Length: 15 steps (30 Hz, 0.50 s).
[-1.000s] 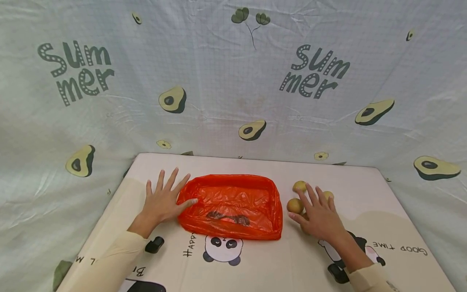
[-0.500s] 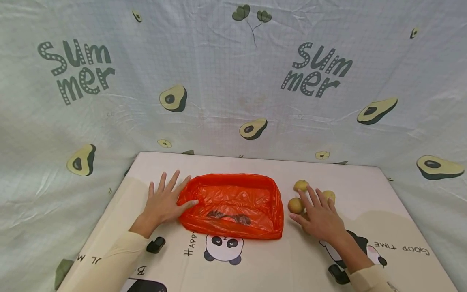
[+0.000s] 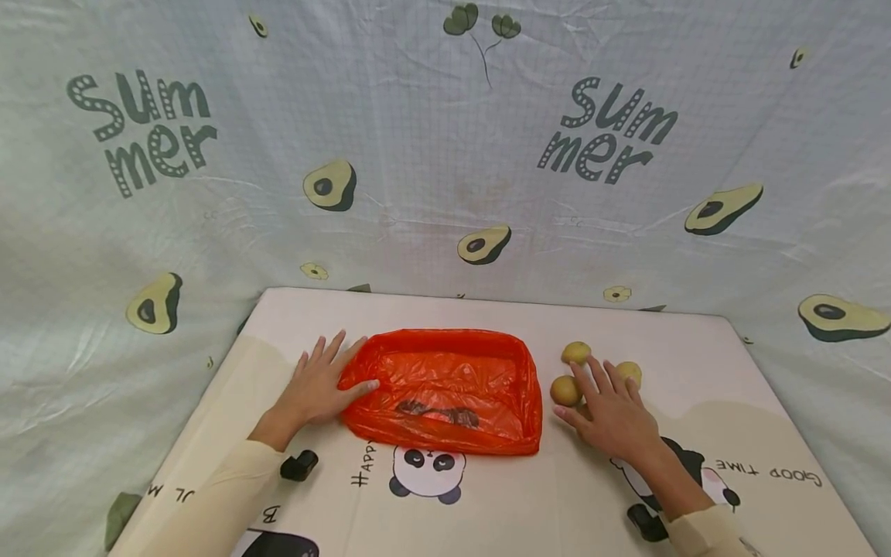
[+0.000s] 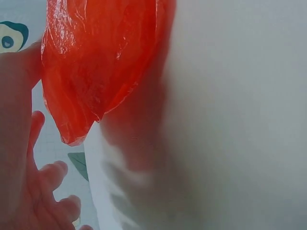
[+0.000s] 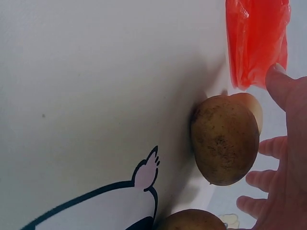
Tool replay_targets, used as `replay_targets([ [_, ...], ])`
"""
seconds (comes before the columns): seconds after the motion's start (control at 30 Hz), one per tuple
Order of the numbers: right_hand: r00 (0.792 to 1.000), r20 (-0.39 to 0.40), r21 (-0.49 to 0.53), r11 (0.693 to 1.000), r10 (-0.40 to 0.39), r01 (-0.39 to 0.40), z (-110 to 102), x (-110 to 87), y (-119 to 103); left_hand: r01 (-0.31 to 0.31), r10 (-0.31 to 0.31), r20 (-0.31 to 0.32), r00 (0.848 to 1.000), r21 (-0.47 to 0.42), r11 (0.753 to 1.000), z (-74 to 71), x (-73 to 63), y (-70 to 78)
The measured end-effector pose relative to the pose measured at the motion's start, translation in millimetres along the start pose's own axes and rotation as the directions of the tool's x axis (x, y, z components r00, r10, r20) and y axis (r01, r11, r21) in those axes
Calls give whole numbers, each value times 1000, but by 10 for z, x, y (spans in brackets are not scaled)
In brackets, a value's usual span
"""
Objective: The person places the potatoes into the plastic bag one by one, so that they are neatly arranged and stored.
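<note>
A red plastic bag, spread open like a shallow tray, lies mid-table. At its left end my left hand has its thumb over the bag's edge and its fingers loosely extended outside. In the left wrist view the bag's crumpled end hangs beside that thumb. My right hand is over a group of potatoes, fingers spread and relaxed. Around its fingertips show a brown potato, a paler potato and another potato. The right wrist view shows a large potato below the palm.
A white table cover printed with pandas and lettering lies under everything. Behind the table hangs a pale curtain with avocado prints. Dark wrist-worn devices sit at the left wrist and the right wrist.
My left hand's fingers have drawn a little lower and closer together. The right hand, the bag and the potatoes stay as they were; the head view has shifted slightly.
</note>
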State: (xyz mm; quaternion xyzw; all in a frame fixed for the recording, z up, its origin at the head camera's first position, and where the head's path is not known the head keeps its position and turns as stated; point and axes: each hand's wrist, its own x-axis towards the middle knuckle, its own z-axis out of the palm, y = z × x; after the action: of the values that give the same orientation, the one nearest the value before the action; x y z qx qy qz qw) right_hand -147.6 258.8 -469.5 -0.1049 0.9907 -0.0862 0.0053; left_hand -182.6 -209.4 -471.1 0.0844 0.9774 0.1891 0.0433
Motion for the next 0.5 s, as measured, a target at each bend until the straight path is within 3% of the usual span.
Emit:
replay_targets([
  [0.33,1000,8,7,1000,-3,3,17,18,29,60,-45,87,995,-183,981,29,70,-42],
  [0.5,1000,7,2,1000,-4,3,13,27,28,55,-36,85,996,-229,972,0,90,-28],
])
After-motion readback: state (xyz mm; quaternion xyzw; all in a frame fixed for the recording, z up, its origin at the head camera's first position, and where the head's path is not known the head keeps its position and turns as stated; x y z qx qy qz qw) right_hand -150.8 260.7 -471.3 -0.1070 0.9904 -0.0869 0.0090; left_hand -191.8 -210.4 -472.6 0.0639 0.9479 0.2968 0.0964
